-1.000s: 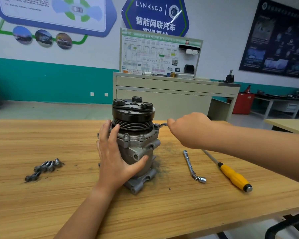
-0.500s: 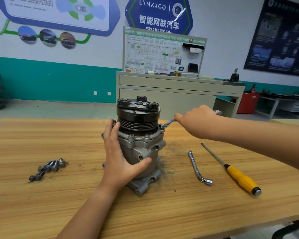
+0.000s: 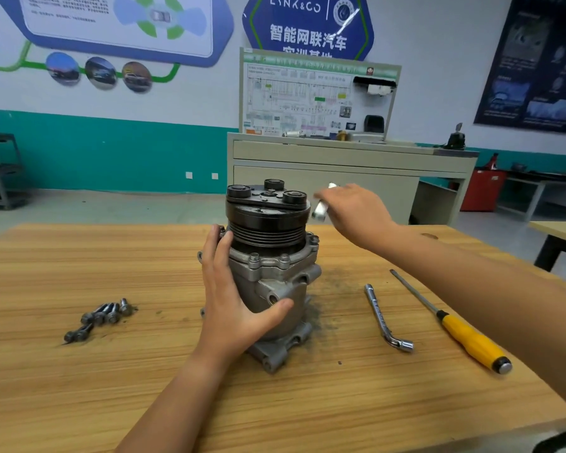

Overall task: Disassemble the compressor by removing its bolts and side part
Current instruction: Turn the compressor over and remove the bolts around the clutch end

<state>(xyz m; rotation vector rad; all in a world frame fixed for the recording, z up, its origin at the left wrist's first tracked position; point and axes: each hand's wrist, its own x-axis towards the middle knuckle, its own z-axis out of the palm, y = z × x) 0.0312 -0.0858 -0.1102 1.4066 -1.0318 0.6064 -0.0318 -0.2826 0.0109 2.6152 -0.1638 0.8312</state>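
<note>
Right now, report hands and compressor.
Left hand flat against grey metal compressor, bracing. Right hand grips silver metal wrench beside black pulley. Flange bolts in place. Nothing blocking.

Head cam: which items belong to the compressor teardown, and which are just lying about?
In the job: compressor; left hand braced against it; right hand holding a blurred silvery tool beside the pulley; loose bolts on the table, left side.
Lying about: L-shaped socket wrench; yellow-handled screwdriver, both flat on the table right of the compressor.
</note>
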